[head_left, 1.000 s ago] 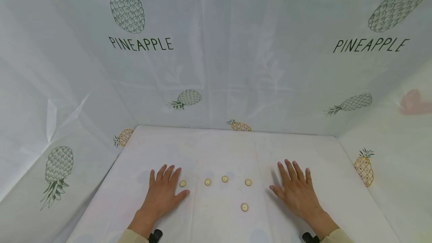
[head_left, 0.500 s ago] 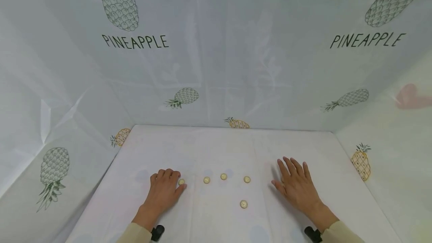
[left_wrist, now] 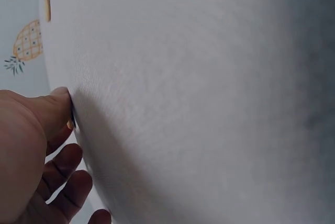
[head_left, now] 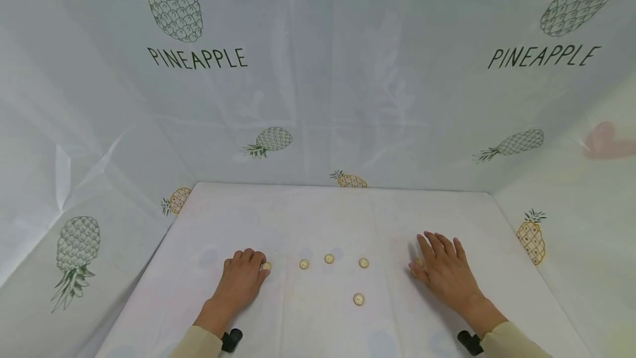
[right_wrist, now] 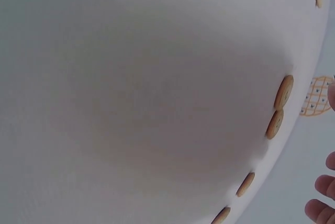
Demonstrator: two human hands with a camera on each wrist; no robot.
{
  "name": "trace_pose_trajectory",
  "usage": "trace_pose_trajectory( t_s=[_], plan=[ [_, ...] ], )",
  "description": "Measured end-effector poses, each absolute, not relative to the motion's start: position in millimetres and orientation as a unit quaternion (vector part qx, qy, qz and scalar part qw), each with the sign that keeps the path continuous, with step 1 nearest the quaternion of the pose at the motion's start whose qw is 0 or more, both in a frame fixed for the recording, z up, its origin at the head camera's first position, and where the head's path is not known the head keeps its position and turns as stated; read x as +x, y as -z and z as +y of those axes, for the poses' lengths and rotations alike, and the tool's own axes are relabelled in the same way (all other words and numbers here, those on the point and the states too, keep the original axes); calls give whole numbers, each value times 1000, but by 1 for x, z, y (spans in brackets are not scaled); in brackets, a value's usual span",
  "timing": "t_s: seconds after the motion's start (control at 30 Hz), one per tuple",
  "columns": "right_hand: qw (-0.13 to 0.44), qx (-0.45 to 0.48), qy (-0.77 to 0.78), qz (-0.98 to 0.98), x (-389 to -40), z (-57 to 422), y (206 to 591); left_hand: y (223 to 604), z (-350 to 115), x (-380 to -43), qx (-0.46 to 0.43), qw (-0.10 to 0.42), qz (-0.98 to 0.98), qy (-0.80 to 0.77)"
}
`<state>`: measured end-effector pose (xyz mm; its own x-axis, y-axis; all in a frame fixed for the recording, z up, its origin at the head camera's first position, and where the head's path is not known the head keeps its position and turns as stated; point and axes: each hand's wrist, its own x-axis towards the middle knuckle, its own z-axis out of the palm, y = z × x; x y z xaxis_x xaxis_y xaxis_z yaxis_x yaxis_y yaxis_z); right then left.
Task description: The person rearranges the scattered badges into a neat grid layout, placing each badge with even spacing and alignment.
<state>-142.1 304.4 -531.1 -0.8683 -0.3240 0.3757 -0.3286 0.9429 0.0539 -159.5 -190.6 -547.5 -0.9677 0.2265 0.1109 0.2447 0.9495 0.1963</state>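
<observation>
In the head view, my left hand (head_left: pixel 238 280) rests low over the white tabletop with its fingers bent. Its thumb and forefinger pinch a pale yellow button (head_left: pixel 266 266) at the edge. The left wrist view has the thumb pressed near the cloth, and a sliver of that button (left_wrist: pixel 70 124) shows under it. My right hand (head_left: pixel 447 272) hovers at the right with fingers spread and slightly bent. Between its thumb and forefinger a pale round button (head_left: pixel 419 263) is partly visible, and whether it is touched is unclear. The right wrist view shows the fingertips at the right edge, apart from the buttons.
More round buttons lie between the hands: one (head_left: pixel 304 264) nearest the left hand, one (head_left: pixel 329 258) farther along, one (head_left: pixel 364 263) to the right, and one (head_left: pixel 359 299) closer to me. A pineapple-printed curtain (head_left: pixel 318 87) encloses the table's back and sides.
The left hand's fingers have bent inward from spread, and its thumb and forefinger have closed on the button. The right hand has shifted slightly right, with its thumb and forefinger drawn a little together.
</observation>
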Motion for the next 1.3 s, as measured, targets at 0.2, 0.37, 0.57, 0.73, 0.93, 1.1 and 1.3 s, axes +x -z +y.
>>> trace_pose_trajectory(
  t_s=[0.2,0.37,0.57,0.73,0.93,1.1,1.3],
  plan=[
    [186,172,2,-967,-145,316,530,546,-190,-158,-114,33,-986,116],
    [212,202,20,-956,-150,332,530,544,-189,-157,-106,23,-986,130],
    [219,205,26,-953,-154,352,526,543,-189,-158,-99,17,-984,151],
    [229,208,18,-951,-158,362,526,544,-189,-157,-98,16,-983,154],
    [234,224,10,-946,-165,371,532,541,-188,-155,-98,27,-982,160],
    [190,216,14,-957,-169,373,538,543,-188,-155,-100,32,-982,159],
    [176,229,12,-957,-173,371,544,547,-189,-155,-100,31,-982,154]
  ],
)
